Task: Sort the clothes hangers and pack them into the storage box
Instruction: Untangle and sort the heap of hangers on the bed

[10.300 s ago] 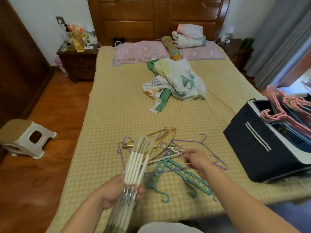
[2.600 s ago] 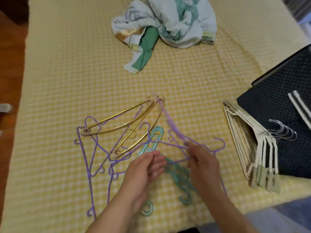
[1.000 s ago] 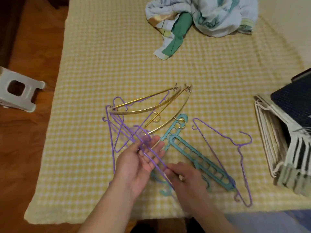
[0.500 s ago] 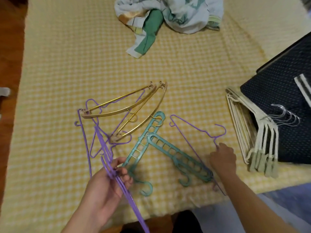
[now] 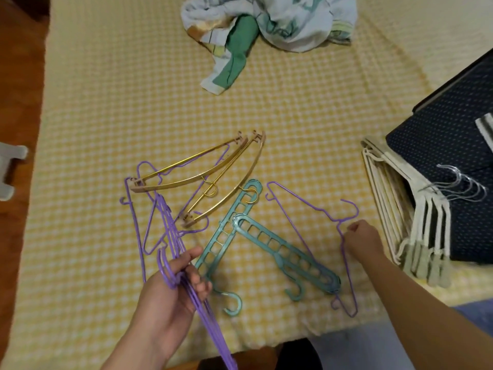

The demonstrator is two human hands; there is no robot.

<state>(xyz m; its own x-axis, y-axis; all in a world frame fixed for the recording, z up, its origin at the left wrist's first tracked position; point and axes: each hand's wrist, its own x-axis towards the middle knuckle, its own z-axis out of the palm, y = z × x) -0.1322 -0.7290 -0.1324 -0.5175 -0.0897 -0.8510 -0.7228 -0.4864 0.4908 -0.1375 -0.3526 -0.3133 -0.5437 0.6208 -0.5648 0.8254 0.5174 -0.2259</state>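
On yellow checked bedspread, sorting approx. halfway: cream hangers stacked vs. dark storage box, not yet inside. Left hand grips a bunch of purple wire hangers; right hand pinches neck of lone purple hanger lying flat. Gold hangers & teal multi-hole hangers untouched mid-bed. Versus half a sec. ago: little change, right hand's fingers now closed on the lone hanger rather than just reaching it.
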